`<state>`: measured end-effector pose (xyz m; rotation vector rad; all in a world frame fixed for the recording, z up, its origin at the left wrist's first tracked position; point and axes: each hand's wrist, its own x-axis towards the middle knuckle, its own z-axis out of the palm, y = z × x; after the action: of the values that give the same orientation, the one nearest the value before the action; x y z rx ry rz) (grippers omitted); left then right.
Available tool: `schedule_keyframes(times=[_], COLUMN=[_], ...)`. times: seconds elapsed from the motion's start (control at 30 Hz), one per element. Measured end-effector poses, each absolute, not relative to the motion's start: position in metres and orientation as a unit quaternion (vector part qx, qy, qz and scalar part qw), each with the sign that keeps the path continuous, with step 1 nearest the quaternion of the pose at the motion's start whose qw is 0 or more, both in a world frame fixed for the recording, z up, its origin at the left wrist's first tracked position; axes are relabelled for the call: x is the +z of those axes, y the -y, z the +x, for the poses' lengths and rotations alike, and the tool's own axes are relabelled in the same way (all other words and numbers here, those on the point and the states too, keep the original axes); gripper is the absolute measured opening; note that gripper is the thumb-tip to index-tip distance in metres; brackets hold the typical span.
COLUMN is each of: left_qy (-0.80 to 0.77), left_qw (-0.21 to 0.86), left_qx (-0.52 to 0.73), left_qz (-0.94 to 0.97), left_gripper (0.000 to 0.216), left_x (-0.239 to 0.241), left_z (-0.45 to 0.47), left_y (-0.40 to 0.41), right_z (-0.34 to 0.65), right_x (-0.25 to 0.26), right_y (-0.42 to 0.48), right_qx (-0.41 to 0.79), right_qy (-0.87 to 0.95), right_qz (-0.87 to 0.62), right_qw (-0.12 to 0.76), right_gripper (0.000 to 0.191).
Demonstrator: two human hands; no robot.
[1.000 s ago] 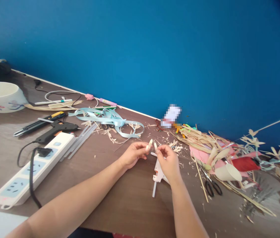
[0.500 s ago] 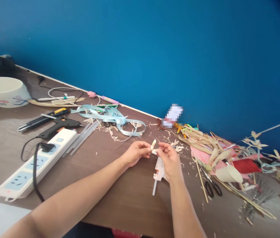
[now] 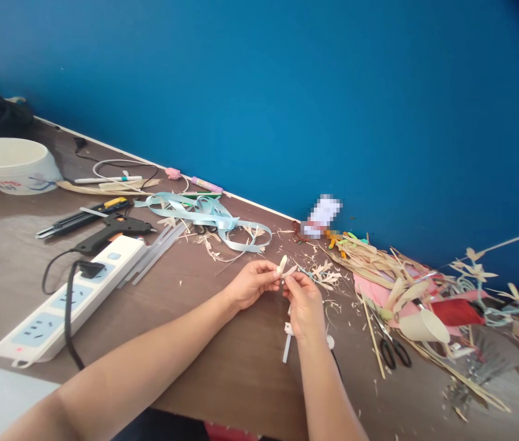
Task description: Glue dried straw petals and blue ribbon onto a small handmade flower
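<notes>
Over the middle of the table, my left hand (image 3: 254,285) pinches a small piece of pale petals (image 3: 282,264) that looks cut from dried husk. Close against it, my right hand (image 3: 305,301) has thumb and fingers closed on another slim pale petal (image 3: 291,271). The two petals meet or nearly meet at their bases; the exact contact is too small to make out. Beneath my right hand and wrist lies a white glue gun (image 3: 288,329), mostly hidden, with a clear glue stick (image 3: 286,350) poking out towards me.
On the left are a power strip (image 3: 78,294), a black glue gun (image 3: 112,229), a utility knife (image 3: 82,219) and stacked paper bowls (image 3: 13,165). Light blue ribbon (image 3: 213,214) curls behind my hands. To the right lie scissors (image 3: 394,352), dried husk strips (image 3: 369,254) and a paper cup (image 3: 424,326).
My right hand has moved slightly left, closer to my left hand, bringing its petal against the other piece. Its forearm now covers more of the white glue gun.
</notes>
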<state>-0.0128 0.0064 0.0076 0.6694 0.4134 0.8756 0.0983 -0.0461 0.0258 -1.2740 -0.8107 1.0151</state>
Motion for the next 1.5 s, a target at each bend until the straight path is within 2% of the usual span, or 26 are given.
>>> schedule_keyframes(times=[0.23, 0.4, 0.6, 0.77, 0.93, 1.13, 1.5], left_qy=[-0.222, -0.241, -0.18, -0.127, -0.089, -0.092, -0.069], left_qw=[0.786, 0.771, 0.814, 0.838, 0.847, 0.857, 0.883], left_qx=[0.441, 0.402, 0.275, 0.229, 0.181, 0.177, 0.175], left_qz=[0.373, 0.43, 0.478, 0.478, 0.492, 0.475, 0.429], left_gripper=[0.023, 0.023, 0.021, 0.018, 0.015, 0.016, 0.02], left_x=[0.008, 0.008, 0.011, 0.01, 0.014, 0.018, 0.008], left_z=[-0.01, -0.012, -0.016, -0.019, -0.021, -0.023, -0.02], left_y=[-0.004, -0.004, -0.002, 0.0, 0.001, 0.002, -0.001], right_z=[0.096, 0.11, 0.13, 0.137, 0.144, 0.142, 0.143], right_x=[0.029, 0.042, 0.06, 0.061, 0.065, 0.078, 0.077], right_y=[0.044, 0.039, 0.04, 0.045, 0.042, 0.044, 0.045], right_qx=[0.369, 0.416, 0.534, 0.604, 0.588, 0.59, 0.614], right_qy=[0.361, 0.325, 0.433, 0.471, 0.525, 0.606, 0.6], right_qz=[-0.57, -0.548, -0.506, -0.465, -0.447, -0.443, -0.435], right_qw=[0.639, 0.649, 0.52, 0.445, 0.422, 0.299, 0.273], right_gripper=[0.016, 0.016, 0.014, 0.016, 0.014, 0.006, 0.013])
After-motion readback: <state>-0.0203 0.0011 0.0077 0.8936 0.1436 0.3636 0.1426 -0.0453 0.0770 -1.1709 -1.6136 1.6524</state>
